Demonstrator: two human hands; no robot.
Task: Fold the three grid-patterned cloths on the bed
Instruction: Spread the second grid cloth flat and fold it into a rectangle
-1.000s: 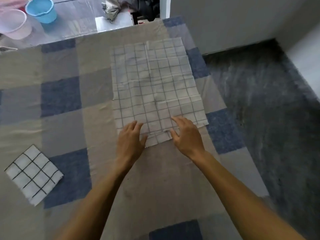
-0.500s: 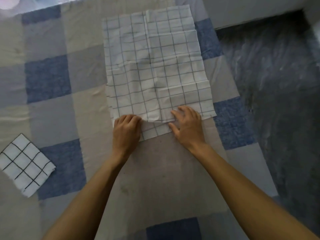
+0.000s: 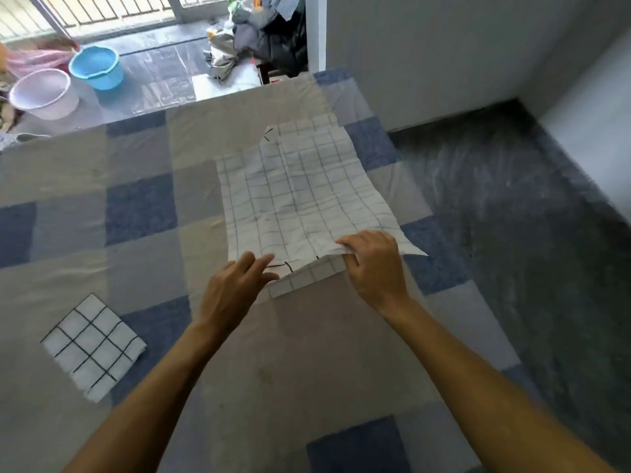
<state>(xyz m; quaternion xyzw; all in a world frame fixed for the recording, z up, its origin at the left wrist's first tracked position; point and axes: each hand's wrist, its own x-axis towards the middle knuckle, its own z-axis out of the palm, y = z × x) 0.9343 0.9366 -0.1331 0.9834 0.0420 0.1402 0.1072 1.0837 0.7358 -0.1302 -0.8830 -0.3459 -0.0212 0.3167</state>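
Right hand (image 3: 374, 264) pinches raised near edge of large white thin-grid cloth (image 3: 300, 199) | left hand (image 3: 235, 285) fingers loosely extended at same edge, grip unclear | cloth spread far-centre on blue-beige checked bed (image 3: 136, 213) | folded white bold-grid cloth (image 3: 92, 346) near left.

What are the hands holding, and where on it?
The left hand and the right hand pinch the large grid cloth along its near edge, one toward each corner.
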